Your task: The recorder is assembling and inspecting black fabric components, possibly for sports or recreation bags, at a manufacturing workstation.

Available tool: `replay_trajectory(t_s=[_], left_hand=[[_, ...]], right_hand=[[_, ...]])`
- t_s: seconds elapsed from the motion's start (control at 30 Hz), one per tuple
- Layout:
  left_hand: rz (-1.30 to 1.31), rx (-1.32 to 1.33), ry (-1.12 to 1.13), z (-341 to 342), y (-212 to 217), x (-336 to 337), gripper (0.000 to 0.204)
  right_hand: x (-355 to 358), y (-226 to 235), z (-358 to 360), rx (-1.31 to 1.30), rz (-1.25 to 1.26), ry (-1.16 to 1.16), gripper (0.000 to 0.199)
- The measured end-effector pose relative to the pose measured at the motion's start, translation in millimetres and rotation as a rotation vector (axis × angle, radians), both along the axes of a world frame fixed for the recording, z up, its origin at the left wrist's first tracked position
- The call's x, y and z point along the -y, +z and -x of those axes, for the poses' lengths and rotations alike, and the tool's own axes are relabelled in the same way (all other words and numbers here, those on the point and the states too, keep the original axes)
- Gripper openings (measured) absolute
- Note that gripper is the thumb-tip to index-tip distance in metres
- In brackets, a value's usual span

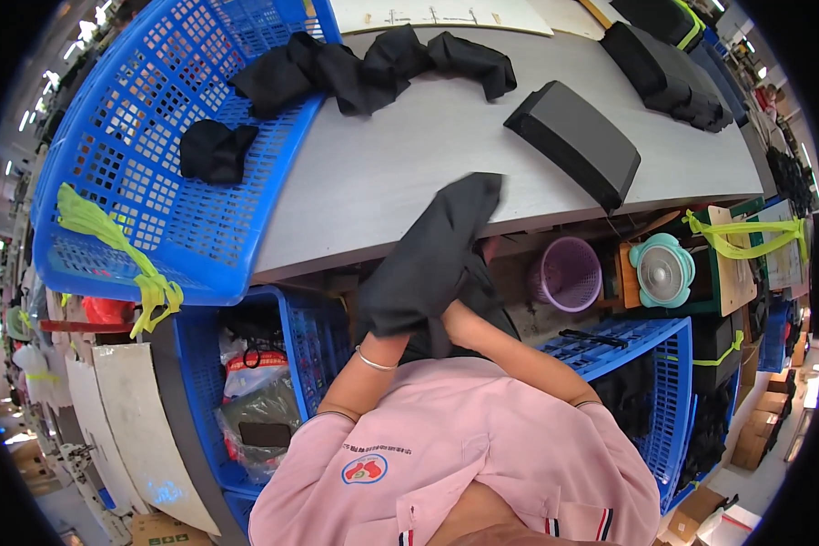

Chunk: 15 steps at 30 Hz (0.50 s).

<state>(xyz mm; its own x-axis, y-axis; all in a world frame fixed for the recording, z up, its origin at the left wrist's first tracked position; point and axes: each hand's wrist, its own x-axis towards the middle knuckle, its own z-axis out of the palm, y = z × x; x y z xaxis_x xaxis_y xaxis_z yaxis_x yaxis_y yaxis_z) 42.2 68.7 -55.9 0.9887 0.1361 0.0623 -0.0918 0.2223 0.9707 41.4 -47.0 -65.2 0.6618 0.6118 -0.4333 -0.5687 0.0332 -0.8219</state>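
Note:
A black fabric piece (428, 250), shaped like a pouch or cover, is held up in front of me at the table's near edge. Its upper tip is smeared by motion. My left hand (384, 344) is hidden by the cloth from the wrist on, and a bracelet shows on that arm. The wrist of my right hand (457, 318) reaches up behind the cloth's right side, its fingers covered. On the grey table (400, 155) a row of crumpled black fabric pieces (382, 68) runs into a blue basket (246, 218). To the right lies a padded black, curved block (578, 136).
More black padded pieces (664, 77) lie at the table's far right. Below the table edge are a purple bin (569, 273) and a small turquoise fan (662, 270). Blue crates stand at my left (291, 337) and right (669, 391). Yellow-green strips (123, 246) hang from the basket.

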Motion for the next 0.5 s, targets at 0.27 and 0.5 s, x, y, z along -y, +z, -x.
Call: replay_trajectory(t_s=[0.27,0.5], left_hand=[[0.541,-0.093,0.027,-13.5,15.8,23.6,0.061],[0.61,-0.022,0.163,-44.1,5.2,-1.9,0.067]], right_hand=[[15.9,-28.5,51.9,0.534,0.438,0.771,0.04],[47.2,27.4,17.8,0.904,0.699,0.608,0.023]])
